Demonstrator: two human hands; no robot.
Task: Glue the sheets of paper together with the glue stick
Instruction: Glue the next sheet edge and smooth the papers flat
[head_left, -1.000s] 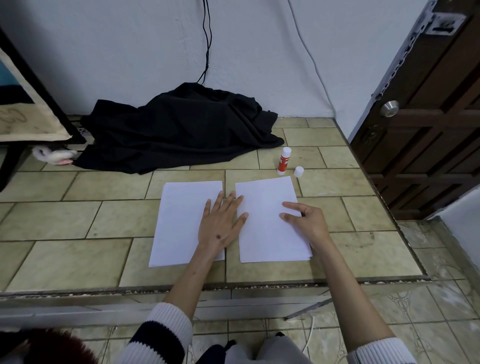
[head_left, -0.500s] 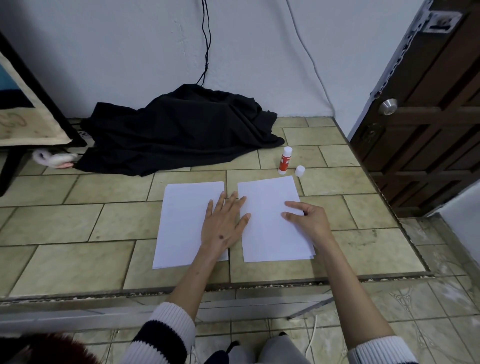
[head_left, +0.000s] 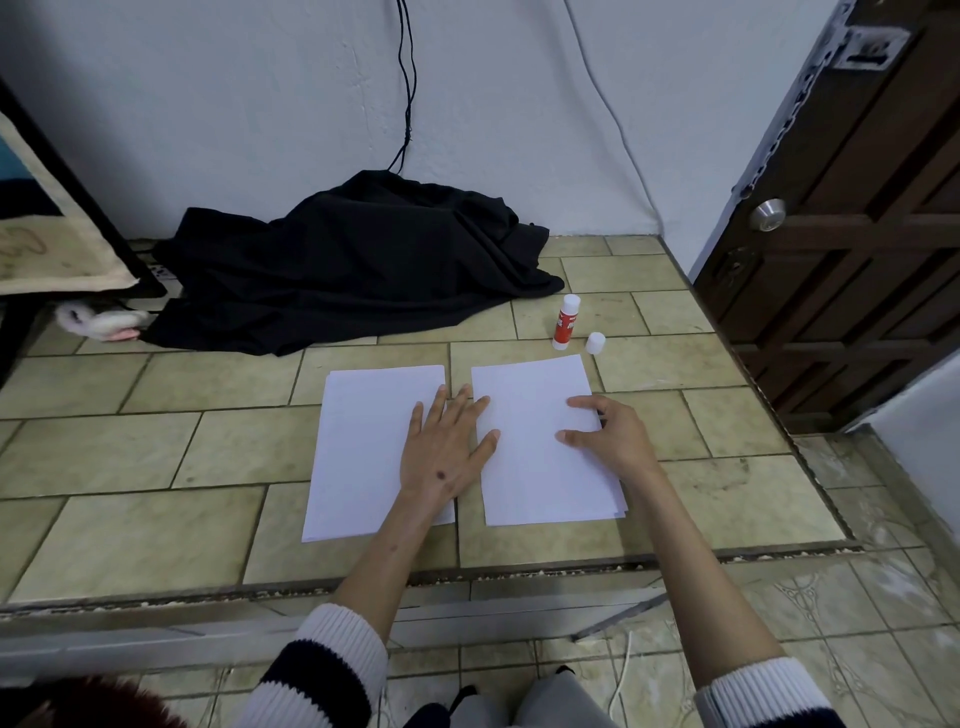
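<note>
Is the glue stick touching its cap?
Apart. The head view shows the glue stick upright and the cap beside it, with bare tile between them.

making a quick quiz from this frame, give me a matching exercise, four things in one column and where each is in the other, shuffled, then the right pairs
Things
1. glue stick
2. cap
3. left hand
4. black cloth

Places
A. heaped on the tiles against the wall
B. flat across the gap between the left sheet and the right stack of sheets
C. standing upright, uncapped, beyond the right stack
D. standing on the tile just right of the glue stick

Pairs: 1-C, 2-D, 3-B, 4-A
</note>
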